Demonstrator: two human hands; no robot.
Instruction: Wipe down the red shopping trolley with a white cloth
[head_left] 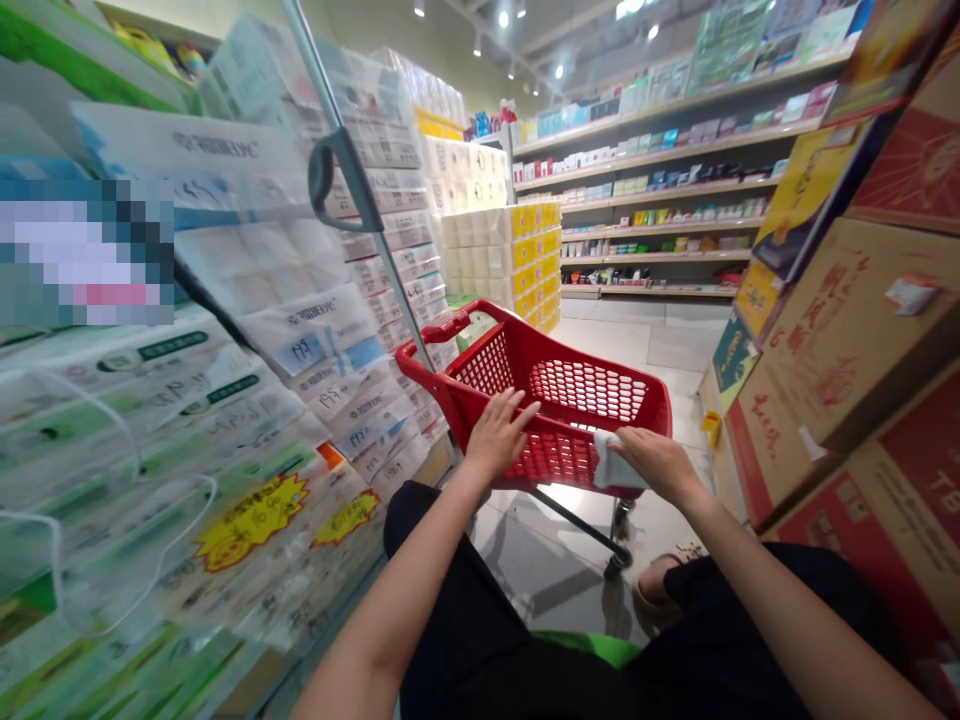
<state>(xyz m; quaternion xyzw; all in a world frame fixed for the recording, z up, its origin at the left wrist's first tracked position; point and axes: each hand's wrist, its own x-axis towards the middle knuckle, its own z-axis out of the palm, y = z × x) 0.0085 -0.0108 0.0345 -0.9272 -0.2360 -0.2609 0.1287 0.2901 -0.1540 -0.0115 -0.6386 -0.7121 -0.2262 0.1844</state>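
**Right hand [664, 466] holding white cloth [616, 470] to red trolley [559, 458]!**

And here the trolley is standing dead ahead at twelve o'clock! Down at its four o'clock, the right hand's grip is closing snugly around the cloth, holding it against the near side. Over at the trolley's seven o'clock, the left hand [496, 440] is lying across the edge, its grip spreading loosely, clasping nothing visible. Paper packs [259, 255] are towering at ten o'clock, cardboard boxes [832, 340] crowding in at two!
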